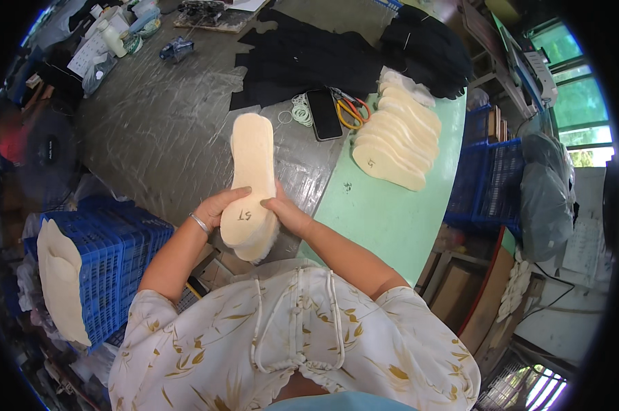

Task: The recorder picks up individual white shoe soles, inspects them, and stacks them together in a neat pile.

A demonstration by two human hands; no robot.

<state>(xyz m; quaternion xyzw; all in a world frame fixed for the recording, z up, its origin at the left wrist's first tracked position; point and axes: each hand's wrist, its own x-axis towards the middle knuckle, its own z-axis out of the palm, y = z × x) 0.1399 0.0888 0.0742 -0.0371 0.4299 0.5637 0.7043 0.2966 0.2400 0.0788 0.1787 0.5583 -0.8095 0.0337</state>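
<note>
Both my hands grip a stack of cream insoles (253, 157) in front of my body, at the table's near edge. On its left side is my left hand (222, 205), with the thumb lying on the top insole. My right hand (287, 211) closes on the right side, its thumb also on top. Dark handwritten marks show on the top insole's wide end, which points toward me. Fluffy white edges stick out under that end. My fingers beneath the stack are hidden.
Overlapping cream insoles (395, 137) lie on a green board (385, 219) at the right. Beyond the stack are a phone (324, 115), orange-handled scissors (350, 113), pale rubber bands (300, 111) and black fabric (309, 58). Blue crates (118, 253) stand at the left.
</note>
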